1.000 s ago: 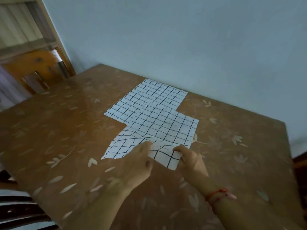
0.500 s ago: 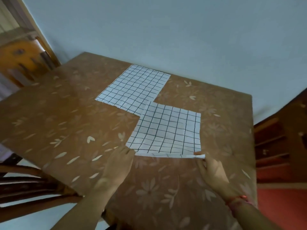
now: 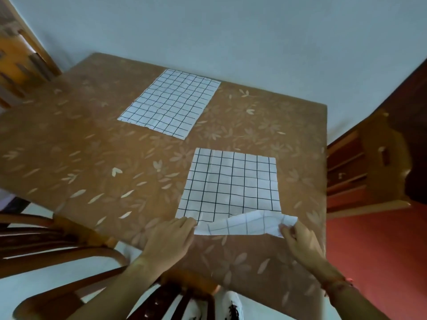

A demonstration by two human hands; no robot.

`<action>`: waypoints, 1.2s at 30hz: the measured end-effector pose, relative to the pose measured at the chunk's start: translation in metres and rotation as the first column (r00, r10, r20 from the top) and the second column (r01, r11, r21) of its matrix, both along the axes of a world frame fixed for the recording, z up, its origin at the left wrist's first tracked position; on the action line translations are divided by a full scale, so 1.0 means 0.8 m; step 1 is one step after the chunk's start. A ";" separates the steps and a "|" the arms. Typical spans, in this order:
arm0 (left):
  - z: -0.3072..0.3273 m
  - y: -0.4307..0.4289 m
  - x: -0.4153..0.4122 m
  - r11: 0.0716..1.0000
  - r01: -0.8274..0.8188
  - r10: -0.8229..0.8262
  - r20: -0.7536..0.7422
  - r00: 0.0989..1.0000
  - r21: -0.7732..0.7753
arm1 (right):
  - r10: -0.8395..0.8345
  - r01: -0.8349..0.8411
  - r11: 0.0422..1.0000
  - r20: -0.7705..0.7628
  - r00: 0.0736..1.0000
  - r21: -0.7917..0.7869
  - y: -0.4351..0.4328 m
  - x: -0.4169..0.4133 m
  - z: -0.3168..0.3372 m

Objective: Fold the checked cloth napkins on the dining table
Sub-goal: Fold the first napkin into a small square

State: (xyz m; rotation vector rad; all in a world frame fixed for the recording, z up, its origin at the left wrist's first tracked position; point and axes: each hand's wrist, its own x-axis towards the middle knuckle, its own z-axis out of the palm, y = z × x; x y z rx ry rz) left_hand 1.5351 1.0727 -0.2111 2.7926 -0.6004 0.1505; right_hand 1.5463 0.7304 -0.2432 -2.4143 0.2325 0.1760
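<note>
Head: left hand (image 3: 171,239), right hand (image 3: 300,241) hold near napkin (image 3: 231,181) (table (image 3: 92,158) bears two).

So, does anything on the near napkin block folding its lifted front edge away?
Nothing visible does. The left hand and right hand hold the near napkin by its front edge; its top is bare, and the far napkin lies apart.

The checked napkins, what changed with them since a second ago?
The near napkin slid toward the person, away from the far napkin it overlapped; the two now lie apart. Its near edge is now lifted and turned over, the right hand pinching that corner, the left hand at the other. The far napkin stayed flat on the table.
</note>
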 end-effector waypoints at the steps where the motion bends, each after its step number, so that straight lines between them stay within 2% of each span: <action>1: 0.004 -0.002 0.000 1.000 -0.002 0.002 0.005 1.000 -0.003 | -0.012 0.011 1.000 -0.049 0.999 -0.017 -0.003 0.000 0.000; 3: 0.010 -0.003 0.004 1.000 0.003 -0.003 -0.001 1.000 -0.028 | -0.042 0.039 0.998 -0.074 0.996 -0.040 -0.012 -0.006 0.000; 9: 0.028 -0.005 0.032 0.994 0.047 -0.046 0.012 0.999 -0.095 | 0.018 -0.018 1.000 -0.034 0.999 0.005 -0.023 0.004 0.013; 12: 0.040 -0.010 0.064 0.997 0.057 -0.050 0.103 0.993 -0.060 | -0.026 0.027 0.999 -0.005 1.000 0.042 -0.025 0.014 0.023; 16: 0.044 -0.031 0.121 0.991 0.098 -0.082 0.164 0.983 -0.096 | -0.145 0.141 0.982 0.019 0.989 0.128 -0.035 0.038 0.028; 18: 0.043 -0.049 0.149 0.990 0.104 -0.085 0.182 0.980 -0.097 | -0.199 0.203 0.945 -0.044 0.979 0.257 -0.045 0.049 0.029; 20: 0.041 -0.067 0.177 0.990 0.110 -0.092 0.177 0.980 -0.094 | -0.212 0.265 0.873 -0.172 0.962 0.410 -0.055 0.056 0.027; 23: 0.026 -0.088 0.214 0.992 0.089 -0.073 0.169 0.983 -0.086 | -0.094 0.290 0.766 -0.347 0.933 0.573 -0.067 0.053 0.018; 26: 0.008 -0.098 0.241 0.996 0.050 -0.039 0.136 0.990 -0.081 | -0.052 0.274 0.814 -0.406 0.913 0.513 -0.076 0.043 -0.002; 28: -0.003 -0.098 0.250 0.999 0.031 -0.026 0.117 0.993 -0.044 | -0.149 0.328 0.849 -0.407 0.901 0.415 -0.081 0.042 -0.024; 32: -0.018 -0.091 0.244 0.996 -0.075 0.072 0.070 0.995 0.044 | -0.354 0.452 0.860 -0.361 0.863 0.238 -0.080 0.053 -0.058; 34: -0.028 -0.082 0.222 0.992 -0.073 0.070 0.037 0.997 0.104 | -0.407 0.463 0.877 -0.311 0.859 0.129 -0.077 0.059 -0.060; 36: -0.042 -0.076 0.191 0.986 -0.049 0.054 -0.031 0.998 0.158 | -0.417 0.455 0.886 -0.279 0.865 0.085 -0.075 0.064 -0.062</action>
